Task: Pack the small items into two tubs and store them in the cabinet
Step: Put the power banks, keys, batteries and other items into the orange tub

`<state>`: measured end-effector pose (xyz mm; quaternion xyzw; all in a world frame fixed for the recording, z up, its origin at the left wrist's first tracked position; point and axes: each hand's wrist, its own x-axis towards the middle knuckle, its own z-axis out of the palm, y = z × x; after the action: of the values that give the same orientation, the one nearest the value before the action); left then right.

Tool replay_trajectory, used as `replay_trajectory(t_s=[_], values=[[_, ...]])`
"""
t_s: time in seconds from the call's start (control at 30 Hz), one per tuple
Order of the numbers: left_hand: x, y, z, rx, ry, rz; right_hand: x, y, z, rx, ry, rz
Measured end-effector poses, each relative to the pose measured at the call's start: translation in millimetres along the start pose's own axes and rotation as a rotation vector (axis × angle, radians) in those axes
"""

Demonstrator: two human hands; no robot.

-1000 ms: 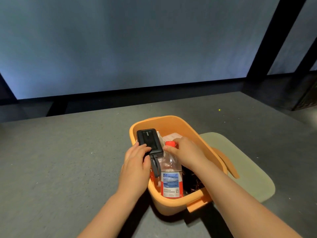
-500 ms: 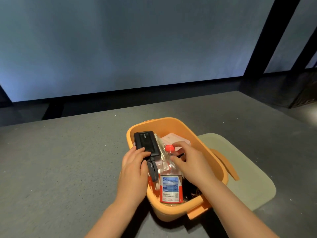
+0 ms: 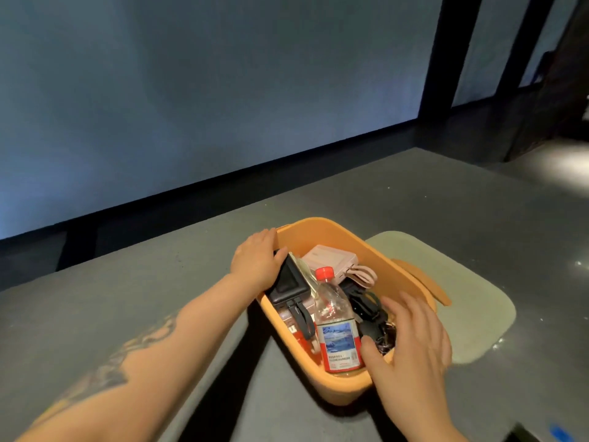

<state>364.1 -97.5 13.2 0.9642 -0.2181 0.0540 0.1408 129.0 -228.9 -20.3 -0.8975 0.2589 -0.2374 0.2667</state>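
- Where the grey table (image 3: 127,307) runs nearest the viewer, the right hand (image 3: 414,349) hovers over the near right corner of the orange tub (image 3: 347,389), fingers spread and straight, gripping nothing; whether the palm touches the rim cannot be told.
- Just left of that hand, a clear water bottle (image 3: 334,323) with a red cap and a blue-and-red label lies inside the tub, its base toward the near wall and its cap pointing away.
- Left of the bottle, still inside the tub, a black power bank (image 3: 288,287) leans against the left wall, a short black strap hanging from its near end.
- Between the bottle and the tub's right wall sits a dark tangle of black items (image 3: 366,306), too jumbled to name.
- Farther back in the tub, a pink power bank (image 3: 331,261) with a pink cord rests beyond the bottle cap.
- At the tub's far left corner, the left hand (image 3: 259,258) lies with fingers curled over the rim and the thumb on the top of the black power bank.
- Right of the tub, a pale green lid (image 3: 471,301) lies flat on the table, partly under the tub's right side.
- Beyond the tub, the table ends at a blue-grey wall (image 3: 223,90).
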Motion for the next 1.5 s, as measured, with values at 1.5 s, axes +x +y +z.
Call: replay_trajectory(t_s=[1.5], values=[[-95.0,62.7,4.5,-0.068,0.164,-0.133,169.1,54.4,32.6,0.399,-0.336,-0.077]])
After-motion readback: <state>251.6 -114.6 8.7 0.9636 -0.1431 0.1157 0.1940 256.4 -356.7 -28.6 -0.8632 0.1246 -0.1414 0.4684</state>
